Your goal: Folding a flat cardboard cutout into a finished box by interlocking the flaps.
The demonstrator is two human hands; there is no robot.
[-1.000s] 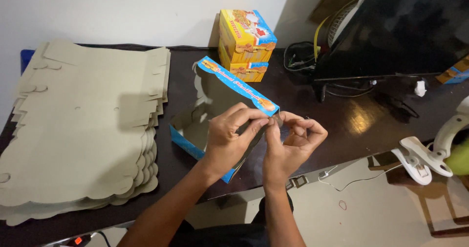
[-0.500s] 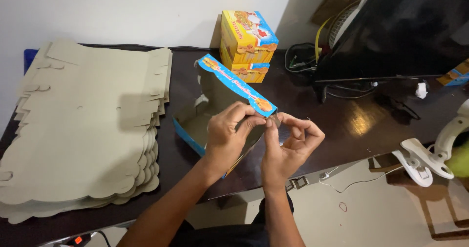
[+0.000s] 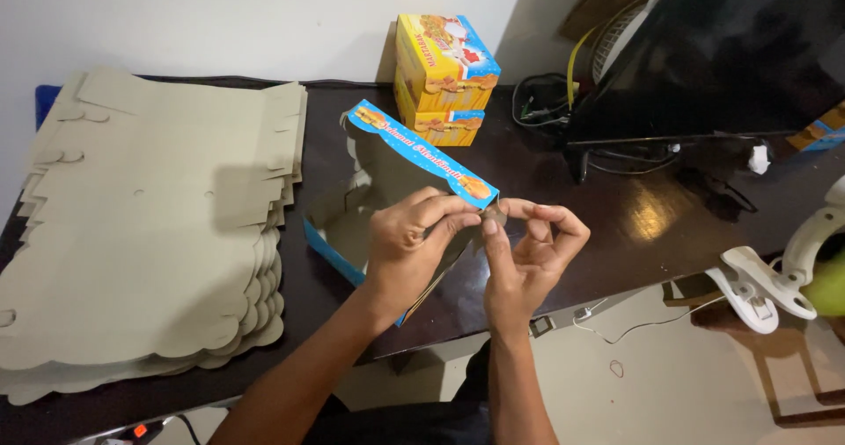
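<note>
Cardboard blanks stack point(image 3: 150, 234), two yellow boxes point(image 3: 443, 75), one half-folded box point(image 3: 396, 190), two hands: left hand point(image 3: 409, 247), right hand point(image 3: 528, 256)

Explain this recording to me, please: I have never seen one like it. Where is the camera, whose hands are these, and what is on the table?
The single view comes from a camera worn on a person's head, looking down at their own bare hands. The left hand and right hand both pinch one corner of a half-folded blue cardboard box, grey inside, above a dark table. To the left lies a stack of flat grey box blanks. Behind stand two finished yellow boxes, one on the other. A dark monitor stands at the right.
</note>
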